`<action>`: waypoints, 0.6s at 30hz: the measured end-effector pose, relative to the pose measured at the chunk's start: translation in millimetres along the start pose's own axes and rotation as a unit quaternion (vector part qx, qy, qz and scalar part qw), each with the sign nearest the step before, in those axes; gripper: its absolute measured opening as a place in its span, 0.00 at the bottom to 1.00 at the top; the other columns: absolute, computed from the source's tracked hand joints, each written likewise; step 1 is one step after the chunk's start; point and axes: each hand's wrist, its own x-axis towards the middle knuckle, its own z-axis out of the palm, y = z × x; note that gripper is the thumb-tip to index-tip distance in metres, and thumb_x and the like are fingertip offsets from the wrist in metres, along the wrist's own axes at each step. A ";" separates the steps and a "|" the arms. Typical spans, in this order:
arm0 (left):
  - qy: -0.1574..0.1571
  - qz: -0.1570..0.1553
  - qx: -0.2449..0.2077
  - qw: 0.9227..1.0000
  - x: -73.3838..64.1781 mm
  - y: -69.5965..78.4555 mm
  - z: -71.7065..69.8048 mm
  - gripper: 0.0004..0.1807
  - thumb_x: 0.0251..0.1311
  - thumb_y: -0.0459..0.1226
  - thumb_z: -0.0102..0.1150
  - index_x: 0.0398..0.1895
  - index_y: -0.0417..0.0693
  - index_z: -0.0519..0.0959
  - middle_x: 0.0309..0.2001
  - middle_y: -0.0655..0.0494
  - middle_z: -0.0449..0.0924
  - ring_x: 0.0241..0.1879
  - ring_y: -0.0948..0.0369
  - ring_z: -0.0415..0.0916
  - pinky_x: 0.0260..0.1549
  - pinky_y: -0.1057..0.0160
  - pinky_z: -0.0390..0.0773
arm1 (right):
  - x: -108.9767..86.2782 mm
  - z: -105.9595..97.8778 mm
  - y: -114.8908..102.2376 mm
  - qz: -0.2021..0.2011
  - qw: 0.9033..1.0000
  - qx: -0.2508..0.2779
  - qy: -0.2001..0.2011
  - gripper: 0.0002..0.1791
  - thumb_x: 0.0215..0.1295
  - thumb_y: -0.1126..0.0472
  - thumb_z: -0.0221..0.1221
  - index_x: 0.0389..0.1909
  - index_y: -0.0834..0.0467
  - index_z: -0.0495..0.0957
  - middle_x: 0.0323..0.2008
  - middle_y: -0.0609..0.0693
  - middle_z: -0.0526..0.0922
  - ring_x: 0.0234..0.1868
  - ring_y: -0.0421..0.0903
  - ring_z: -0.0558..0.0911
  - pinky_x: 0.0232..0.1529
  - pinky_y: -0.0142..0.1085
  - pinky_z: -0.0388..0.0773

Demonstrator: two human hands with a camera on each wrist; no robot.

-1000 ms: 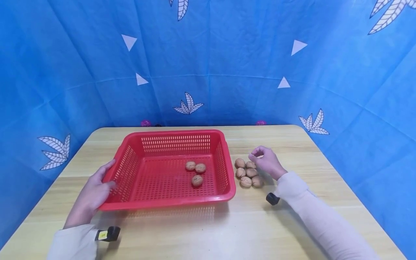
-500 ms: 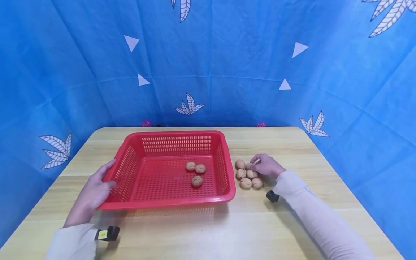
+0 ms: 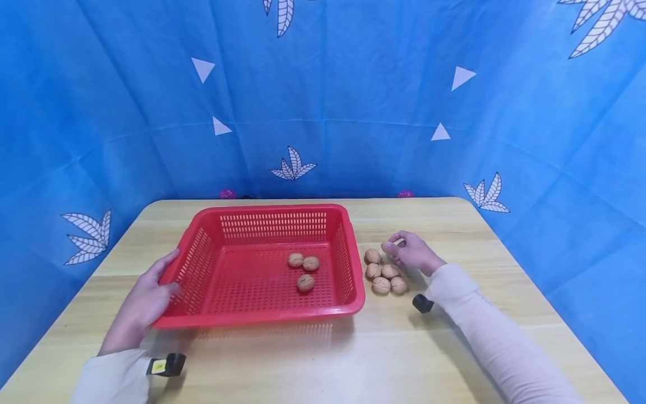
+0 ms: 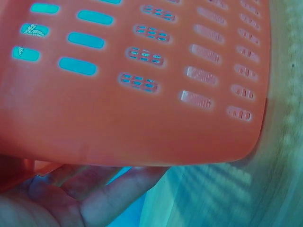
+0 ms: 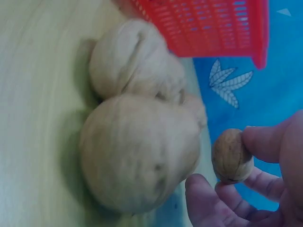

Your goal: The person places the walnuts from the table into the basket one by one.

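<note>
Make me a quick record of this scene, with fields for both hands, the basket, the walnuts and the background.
Left hand: grips the basket's left rim
Right hand: pinches one walnut
Red plastic basket: three walnuts inside
Loose walnuts: five, clustered right of the basket
Surface: wood-grain table
Background: blue cloth with leaf prints

On the table [image 3: 323, 365], three walnuts [image 3: 310, 263] lie inside the basket [image 3: 262, 315], a walnut cluster [image 3: 390, 271] to its right.

The right hand [image 3: 414, 252] has lifted a walnut [image 5: 231, 156] — now pinched in its grip — from the far side of the other walnuts [image 3: 381, 285].
</note>
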 end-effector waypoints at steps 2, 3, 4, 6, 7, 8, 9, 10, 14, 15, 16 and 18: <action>0.001 0.002 0.000 1.000 0.3 0.7 0.7 0.45 0.64 0.31 0.48 0.79 0.59 0.36 0.66 0.31 0.54 0.47 0.44 0.72 0.32 0.56 0.82 | 0.2 -1.0 -4.9 -0.017 1.000 -0.004 -0.001 0.21 0.71 0.55 0.56 0.54 0.68 0.69 0.38 0.63 0.79 0.36 0.54 0.81 0.43 0.45 0.79; 0.002 0.001 -0.002 1.000 0.5 1.0 1.1 0.45 0.64 0.31 0.48 0.79 0.59 0.36 0.66 0.31 0.54 0.47 0.44 0.72 0.32 0.56 0.82 | 0.4 -1.5 -7.5 -0.023 1.000 -0.004 -0.001 0.22 0.71 0.55 0.55 0.55 0.68 0.69 0.39 0.63 0.79 0.38 0.55 0.82 0.44 0.45 0.80; 0.002 0.001 -0.002 1.000 0.8 1.4 1.4 0.45 0.64 0.31 0.48 0.79 0.58 0.36 0.66 0.31 0.54 0.47 0.44 0.72 0.32 0.56 0.82 | 0.0 -2.0 -10.3 -0.023 1.000 0.000 -0.001 0.22 0.71 0.55 0.55 0.55 0.69 0.69 0.39 0.62 0.79 0.39 0.56 0.82 0.45 0.46 0.79; 0.003 0.002 -0.001 1.000 1.5 2.1 2.2 0.45 0.64 0.31 0.47 0.79 0.58 0.37 0.66 0.31 0.54 0.48 0.44 0.71 0.33 0.57 0.82 | -1.1 -3.2 -16.4 -0.028 1.000 0.010 0.000 0.22 0.71 0.55 0.55 0.56 0.69 0.69 0.39 0.63 0.78 0.43 0.59 0.82 0.48 0.47 0.79; 0.003 0.002 -0.002 1.000 1.9 2.5 2.4 0.45 0.64 0.31 0.48 0.79 0.58 0.37 0.67 0.31 0.54 0.49 0.43 0.70 0.33 0.57 0.82 | -1.6 -3.8 -19.2 -0.033 0.999 0.014 0.000 0.22 0.71 0.56 0.55 0.56 0.69 0.69 0.40 0.63 0.78 0.44 0.60 0.82 0.49 0.48 0.78; 0.003 0.000 -0.002 1.000 2.0 2.7 2.6 0.45 0.64 0.31 0.47 0.79 0.58 0.37 0.67 0.31 0.53 0.50 0.43 0.70 0.33 0.57 0.82 | -2.0 -4.4 -21.9 -0.039 0.999 0.021 -0.003 0.23 0.71 0.56 0.55 0.56 0.70 0.69 0.41 0.64 0.78 0.45 0.62 0.81 0.50 0.48 0.78; 0.003 -0.001 -0.002 1.000 2.2 2.9 2.8 0.45 0.64 0.31 0.48 0.79 0.58 0.37 0.67 0.31 0.53 0.50 0.43 0.69 0.33 0.57 0.82 | -2.9 -4.6 -25.3 -0.043 0.999 0.031 -0.005 0.23 0.72 0.57 0.55 0.57 0.70 0.68 0.42 0.64 0.77 0.46 0.62 0.81 0.51 0.48 0.78; 0.003 -0.001 -0.001 1.000 2.4 2.6 2.8 0.45 0.64 0.31 0.47 0.79 0.59 0.37 0.68 0.31 0.53 0.51 0.43 0.69 0.33 0.58 0.81 | -3.7 -4.6 -28.5 -0.049 0.998 0.037 -0.008 0.23 0.72 0.57 0.54 0.58 0.71 0.67 0.43 0.64 0.77 0.47 0.63 0.81 0.51 0.48 0.78; 0.002 -0.004 -0.001 1.000 2.1 1.0 1.6 0.45 0.65 0.31 0.47 0.78 0.60 0.36 0.67 0.31 0.53 0.50 0.43 0.70 0.33 0.57 0.82 | -3.4 -2.0 -38.5 -0.072 0.996 0.049 -0.017 0.24 0.73 0.56 0.53 0.59 0.71 0.67 0.47 0.66 0.77 0.47 0.62 0.81 0.50 0.46 0.79; 0.003 -0.003 -0.001 1.000 2.1 0.6 1.4 0.45 0.65 0.31 0.47 0.79 0.60 0.36 0.67 0.31 0.53 0.50 0.43 0.70 0.33 0.57 0.82 | -3.0 -0.9 -41.1 -0.074 0.996 0.049 -0.017 0.24 0.73 0.56 0.53 0.59 0.71 0.67 0.47 0.66 0.77 0.46 0.61 0.81 0.50 0.46 0.79; 0.003 -0.004 -0.001 1.000 1.8 0.1 1.2 0.45 0.65 0.32 0.48 0.78 0.60 0.36 0.67 0.31 0.53 0.50 0.43 0.70 0.34 0.57 0.82 | -2.2 0.2 -43.2 -0.076 0.996 0.047 -0.015 0.24 0.73 0.55 0.53 0.58 0.70 0.68 0.47 0.66 0.77 0.46 0.60 0.81 0.49 0.45 0.80; 0.004 -0.006 0.001 1.000 0.9 -0.1 1.1 0.45 0.65 0.32 0.49 0.78 0.60 0.36 0.67 0.32 0.54 0.50 0.43 0.71 0.34 0.57 0.82 | -1.5 2.0 -48.4 -0.079 0.996 0.046 -0.014 0.24 0.72 0.53 0.53 0.58 0.68 0.69 0.48 0.66 0.76 0.43 0.57 0.82 0.47 0.44 0.80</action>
